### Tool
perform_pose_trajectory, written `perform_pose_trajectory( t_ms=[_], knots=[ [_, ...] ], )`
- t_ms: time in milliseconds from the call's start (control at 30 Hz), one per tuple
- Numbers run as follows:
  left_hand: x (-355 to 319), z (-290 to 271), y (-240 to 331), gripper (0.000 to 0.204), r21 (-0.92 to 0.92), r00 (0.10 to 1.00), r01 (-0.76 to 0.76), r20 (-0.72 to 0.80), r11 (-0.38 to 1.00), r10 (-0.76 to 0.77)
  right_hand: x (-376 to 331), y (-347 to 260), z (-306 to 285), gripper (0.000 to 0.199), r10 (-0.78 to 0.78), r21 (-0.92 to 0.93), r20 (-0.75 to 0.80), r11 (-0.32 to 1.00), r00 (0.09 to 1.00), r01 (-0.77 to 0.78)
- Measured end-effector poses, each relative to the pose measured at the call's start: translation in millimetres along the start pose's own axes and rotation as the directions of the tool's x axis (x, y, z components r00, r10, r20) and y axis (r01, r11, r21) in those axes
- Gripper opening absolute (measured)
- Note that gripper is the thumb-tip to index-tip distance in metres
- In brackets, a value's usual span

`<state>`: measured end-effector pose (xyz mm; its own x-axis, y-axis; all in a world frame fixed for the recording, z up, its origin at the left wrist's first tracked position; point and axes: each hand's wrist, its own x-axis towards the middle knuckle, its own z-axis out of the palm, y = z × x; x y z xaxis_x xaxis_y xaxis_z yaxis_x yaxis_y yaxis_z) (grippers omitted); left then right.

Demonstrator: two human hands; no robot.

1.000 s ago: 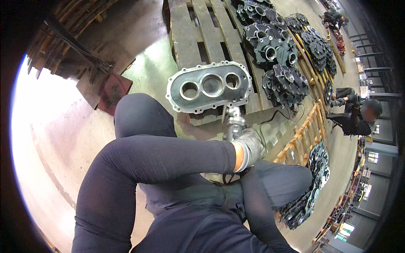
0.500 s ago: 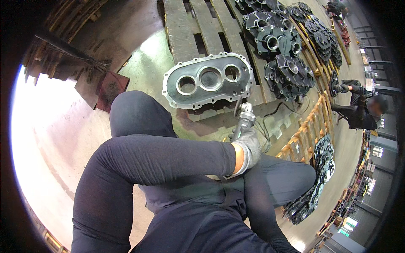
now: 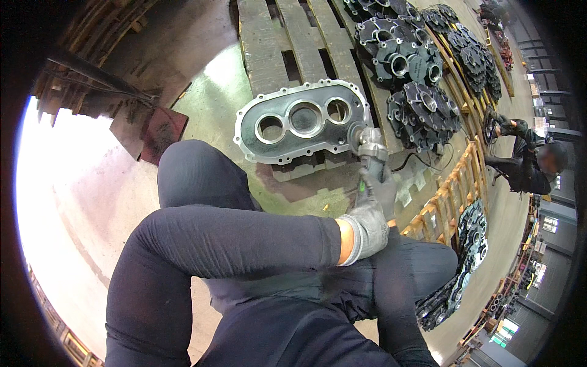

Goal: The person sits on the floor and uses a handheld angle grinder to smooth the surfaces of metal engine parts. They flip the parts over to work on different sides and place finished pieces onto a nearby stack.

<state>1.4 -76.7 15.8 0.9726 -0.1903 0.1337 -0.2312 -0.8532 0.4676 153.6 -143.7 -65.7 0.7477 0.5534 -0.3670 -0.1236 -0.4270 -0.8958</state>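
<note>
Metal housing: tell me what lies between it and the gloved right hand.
In the head view, the angle grinder's metal head lies between the right hand and the housing.

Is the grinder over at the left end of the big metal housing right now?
No, the grinder has its head by the lower right edge of the metal housing.

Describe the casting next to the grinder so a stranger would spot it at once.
Find the dark wooden pallet at the top centre. Across its near end lies a long, rounded casting, with a hand-held grinder at its lower right edge. Unlike the stacked dark castings to its right, it lies alone, showing three round openings in a row.
</note>
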Motion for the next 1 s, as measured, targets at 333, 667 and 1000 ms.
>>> perform_pose_trajectory(
  t_ms=[333,667,1000],
  knots=[
    [16.8,-10.6,-2.0,0.031,0.079,0.859,0.004,0.51,0.997,-0.044,52.2,-25.8,-11.0,0.059,-0.196,-0.448,0.089,0.868,0.977,0.215],
    [22.5,-8.3,-5.0,0.032,0.053,0.871,0.006,0.491,0.999,-0.031,105.9,-10.9,1.9,0.057,-0.279,-0.445,0.166,0.835,0.946,0.324],
    [16.3,-30.4,-10.2,0.034,0.075,0.853,0.063,0.514,0.995,-0.093,104.7,-50.0,43.8,0.054,-0.196,-0.626,0.135,0.743,0.971,0.237]
  ],
)
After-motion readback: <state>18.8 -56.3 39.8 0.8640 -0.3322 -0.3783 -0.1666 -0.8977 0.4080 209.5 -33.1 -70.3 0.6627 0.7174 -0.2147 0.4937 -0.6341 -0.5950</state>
